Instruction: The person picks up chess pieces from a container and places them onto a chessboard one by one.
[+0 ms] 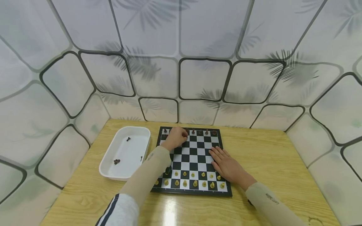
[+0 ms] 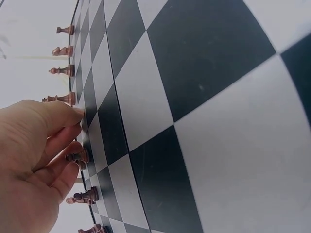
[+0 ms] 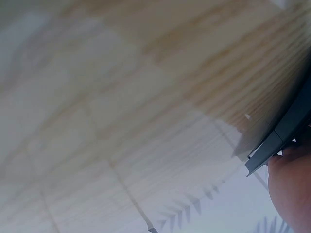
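Observation:
A black-and-white chessboard (image 1: 193,158) lies on the table. My left hand (image 1: 176,138) reaches to its far left part, among the dark brown pieces. In the left wrist view, thumb and forefinger come close together; whether a piece is between them is hidden. A brown pawn (image 2: 77,156) stands right by the other fingers, with another pawn (image 2: 86,195) beyond it. The far row includes a brown rook (image 2: 65,30) and a bishop (image 2: 61,71). My right hand (image 1: 226,164) rests on the board's right edge, fingers stretched out.
A white tray (image 1: 106,172) with several small dark pieces (image 1: 117,161) stands left of the board. Yellow pieces (image 1: 195,183) fill the two near rows. Patterned fabric walls (image 1: 203,78) surround the wooden table (image 1: 254,147) at back and sides.

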Demonstrator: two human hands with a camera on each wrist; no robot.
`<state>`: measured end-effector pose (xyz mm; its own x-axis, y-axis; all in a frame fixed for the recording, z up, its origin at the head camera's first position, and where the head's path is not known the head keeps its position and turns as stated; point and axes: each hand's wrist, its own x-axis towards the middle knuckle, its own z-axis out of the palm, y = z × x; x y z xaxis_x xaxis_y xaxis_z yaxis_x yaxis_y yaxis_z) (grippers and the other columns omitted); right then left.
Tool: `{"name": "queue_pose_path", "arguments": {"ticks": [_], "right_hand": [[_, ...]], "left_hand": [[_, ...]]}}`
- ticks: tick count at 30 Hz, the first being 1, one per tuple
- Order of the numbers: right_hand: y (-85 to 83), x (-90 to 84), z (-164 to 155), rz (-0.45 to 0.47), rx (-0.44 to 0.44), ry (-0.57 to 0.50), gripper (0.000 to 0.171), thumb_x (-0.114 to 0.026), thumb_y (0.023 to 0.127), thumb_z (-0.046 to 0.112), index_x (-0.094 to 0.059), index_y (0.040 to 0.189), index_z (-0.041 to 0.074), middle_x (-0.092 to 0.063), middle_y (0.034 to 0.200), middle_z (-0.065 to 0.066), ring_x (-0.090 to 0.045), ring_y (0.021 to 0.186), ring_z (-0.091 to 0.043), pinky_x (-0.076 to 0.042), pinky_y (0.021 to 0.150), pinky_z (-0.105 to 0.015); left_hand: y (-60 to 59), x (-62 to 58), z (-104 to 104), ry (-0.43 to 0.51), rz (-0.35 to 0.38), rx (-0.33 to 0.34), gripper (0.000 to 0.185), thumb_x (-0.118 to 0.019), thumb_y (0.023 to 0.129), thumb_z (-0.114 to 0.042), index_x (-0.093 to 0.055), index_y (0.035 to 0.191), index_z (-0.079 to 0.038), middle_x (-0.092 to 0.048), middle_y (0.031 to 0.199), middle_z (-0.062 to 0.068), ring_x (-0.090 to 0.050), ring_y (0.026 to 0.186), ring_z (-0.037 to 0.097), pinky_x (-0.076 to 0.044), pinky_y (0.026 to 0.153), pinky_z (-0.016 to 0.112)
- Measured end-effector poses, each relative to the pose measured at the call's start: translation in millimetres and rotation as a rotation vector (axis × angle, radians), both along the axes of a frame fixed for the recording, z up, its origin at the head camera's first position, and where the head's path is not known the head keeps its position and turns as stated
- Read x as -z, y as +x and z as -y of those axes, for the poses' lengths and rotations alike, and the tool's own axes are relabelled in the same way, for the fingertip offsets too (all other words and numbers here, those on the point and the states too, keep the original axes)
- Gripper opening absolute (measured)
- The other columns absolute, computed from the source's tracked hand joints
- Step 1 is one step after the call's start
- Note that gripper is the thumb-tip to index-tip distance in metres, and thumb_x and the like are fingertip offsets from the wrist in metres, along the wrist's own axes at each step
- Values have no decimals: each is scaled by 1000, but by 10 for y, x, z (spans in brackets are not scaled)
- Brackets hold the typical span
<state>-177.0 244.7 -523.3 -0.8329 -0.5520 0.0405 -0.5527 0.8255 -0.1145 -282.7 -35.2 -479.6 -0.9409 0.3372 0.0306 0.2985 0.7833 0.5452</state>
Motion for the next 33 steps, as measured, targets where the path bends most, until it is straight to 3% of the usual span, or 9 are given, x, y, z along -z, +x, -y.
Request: {"name": "queue_pose_path", "arguments": {"ticks": [23,28,33], "right_hand": [[-17,33,-13,-2,3,8,60,-45,112,38,-40,162,5,-38,169,-15,-31,160,-36,-30,128,-54],[-15,37,-12,-15,0,13,59,-46,112,38,-42,161,5,-40,168,-15,-32,159,-36,-31,128,-54],[-12,34,-7,-17,2,12,59,-47,112,37,-42,160,4,-41,168,-15,-33,159,-37,-31,128,-54]], "left_hand": [[-25,4,8,-49,-11,11,19,-70,99,-11,-80,112,-1,-78,110,14,-73,100,27,-61,88,41],[-27,-98,66,-22,13,12,25,-70,100,-15,-78,119,-1,-77,120,15,-73,111,30,-61,94,44],[-26,-280,226,51,-38,35,26,-68,102,-16,-77,122,-3,-77,120,14,-73,111,29,-61,93,44]]}}
